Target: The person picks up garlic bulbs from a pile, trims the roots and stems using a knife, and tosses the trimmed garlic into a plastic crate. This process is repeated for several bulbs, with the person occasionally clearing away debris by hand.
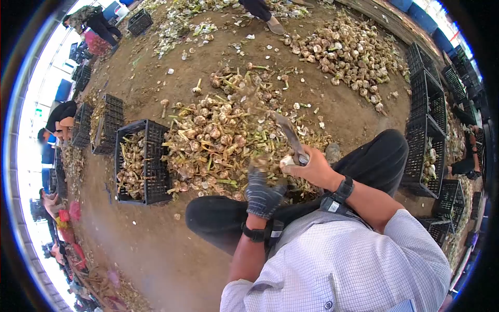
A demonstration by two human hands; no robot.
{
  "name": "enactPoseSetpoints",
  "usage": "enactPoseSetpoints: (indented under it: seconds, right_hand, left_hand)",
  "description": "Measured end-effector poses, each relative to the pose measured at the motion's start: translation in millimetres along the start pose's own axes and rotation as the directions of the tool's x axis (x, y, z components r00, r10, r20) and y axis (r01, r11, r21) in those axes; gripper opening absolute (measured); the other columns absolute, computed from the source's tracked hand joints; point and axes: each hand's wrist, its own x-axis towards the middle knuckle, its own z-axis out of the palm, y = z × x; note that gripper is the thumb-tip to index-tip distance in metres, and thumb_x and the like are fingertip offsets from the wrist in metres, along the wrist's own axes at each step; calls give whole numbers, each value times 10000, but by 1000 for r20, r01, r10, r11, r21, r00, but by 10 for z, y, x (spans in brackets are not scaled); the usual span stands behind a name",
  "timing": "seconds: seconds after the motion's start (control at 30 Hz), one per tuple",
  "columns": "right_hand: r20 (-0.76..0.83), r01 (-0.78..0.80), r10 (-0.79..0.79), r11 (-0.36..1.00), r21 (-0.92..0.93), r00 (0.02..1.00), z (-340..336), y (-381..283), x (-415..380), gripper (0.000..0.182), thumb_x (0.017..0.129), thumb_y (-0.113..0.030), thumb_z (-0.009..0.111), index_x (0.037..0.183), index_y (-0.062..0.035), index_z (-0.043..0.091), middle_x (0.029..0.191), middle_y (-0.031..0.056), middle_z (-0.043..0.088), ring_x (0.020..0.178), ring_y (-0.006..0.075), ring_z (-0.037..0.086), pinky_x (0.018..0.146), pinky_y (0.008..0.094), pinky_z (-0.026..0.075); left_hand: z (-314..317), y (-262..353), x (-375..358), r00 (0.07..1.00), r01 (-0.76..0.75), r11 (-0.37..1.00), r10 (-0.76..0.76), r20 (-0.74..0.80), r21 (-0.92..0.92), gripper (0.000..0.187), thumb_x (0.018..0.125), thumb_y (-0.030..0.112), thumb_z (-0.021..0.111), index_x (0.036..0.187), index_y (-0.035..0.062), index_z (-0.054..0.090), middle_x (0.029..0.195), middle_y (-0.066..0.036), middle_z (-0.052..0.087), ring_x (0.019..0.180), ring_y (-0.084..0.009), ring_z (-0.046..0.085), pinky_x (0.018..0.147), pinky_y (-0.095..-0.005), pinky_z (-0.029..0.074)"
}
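My left hand (264, 194), in a dark striped glove, is low over the near edge of a heap of garlic (213, 130). Motion smears its fingers, so whether they hold anything is unclear. To its right, my bare right hand (316, 170) is closed around a long metal cutting tool (289, 132), which slants up and left over the heap. A pale garlic bulb (286, 160) sits at the thumb of the right hand, beside the tool.
A black crate (148, 161) with garlic stands left of the heap. Another garlic pile (353, 52) lies at upper right, near stacked black crates (426, 151). One person's foot (275, 25) is at the top; a crouching person (60, 122) is at far left.
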Motion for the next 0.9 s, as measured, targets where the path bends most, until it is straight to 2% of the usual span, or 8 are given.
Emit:
enactPoseSetpoints:
  seconds: [0.07, 0.17, 0.27, 0.33, 0.53, 0.67, 0.77, 0.9]
  right_hand:
    - [-31, 250, -262, 945, -209, 965, -26, -9, 2, 424, 701, -279, 799, 949, -7, 589, 898, 114, 599, 835, 259, 595, 769, 352, 483]
    - [84, 537, -538, 792, -291, 839, 88, 45, -11, 350, 675, -169, 802, 901, -10, 588, 1006, 124, 581, 933, 337, 567, 789, 378, 477]
    - [93, 542, -542, 786, -298, 836, 104, 58, -71, 312, 688, -159, 792, 851, -5, 575, 973, 114, 578, 910, 326, 571, 776, 377, 474]
    - [75, 432, -431, 848, -307, 899, 15, 114, -88, 261, 734, -165, 738, 838, 4, 569, 896, 145, 562, 841, 341, 565, 721, 406, 462]
    - [66, 387, -391, 848, -363, 918, -126, 211, -95, 228, 768, -191, 657, 831, 21, 599, 782, 186, 578, 746, 365, 572, 676, 452, 463]
    - [183, 167, -46, 659, -733, 982, -236, 784, 211, 287, 746, -264, 617, 824, 11, 649, 734, 240, 613, 688, 414, 596, 646, 481, 486]
    - [12, 2, 4, 886, -463, 1000, -308, 869, 243, 360, 793, -342, 646, 782, 19, 637, 660, 162, 612, 618, 301, 594, 609, 424, 481]
    - [75, -122, 129, 988, -99, 989, -150, 397, 195, 367, 802, -360, 703, 859, -6, 622, 736, 37, 600, 665, 139, 540, 633, 318, 458]
  left_hand:
    - [41, -44, -9, 966, 251, 846, -247, 73, -471, 428, 809, 236, 702, 1147, 23, 549, 1102, -157, 601, 1020, -271, 586, 866, -388, 474]
    - [174, -273, -35, 772, 540, -4, -396, 497, -842, 319, 890, 243, 627, 1126, 40, 560, 1033, -83, 622, 970, -211, 605, 785, -351, 517]
    - [606, -1137, -110, 970, 183, 867, -83, 228, -464, 291, 927, 275, 567, 1123, 60, 566, 937, -52, 644, 875, -193, 623, 728, -326, 522]
    - [528, -1052, -60, 934, 351, 747, -237, 267, -565, 264, 913, 231, 573, 1113, 59, 584, 878, -60, 649, 798, -183, 622, 683, -332, 515]
    - [36, -344, -129, 913, -405, 778, 317, 256, 481, 231, 791, 80, 631, 1019, 52, 646, 961, -124, 652, 903, -293, 628, 796, -411, 510]
    - [-41, -128, -92, 952, 293, 814, -197, 236, -502, 263, 785, 57, 644, 1048, 55, 648, 979, -121, 656, 923, -304, 623, 821, -400, 502]
    - [-21, -591, -67, 952, -295, 908, 253, 171, 298, 232, 846, 105, 593, 1064, 58, 654, 1092, -158, 639, 1013, -341, 591, 849, -427, 485]
    - [394, -294, -5, 915, 216, 958, -266, 305, 189, 340, 845, 218, 632, 1117, 15, 611, 1111, -173, 631, 1044, -345, 580, 863, -413, 470]
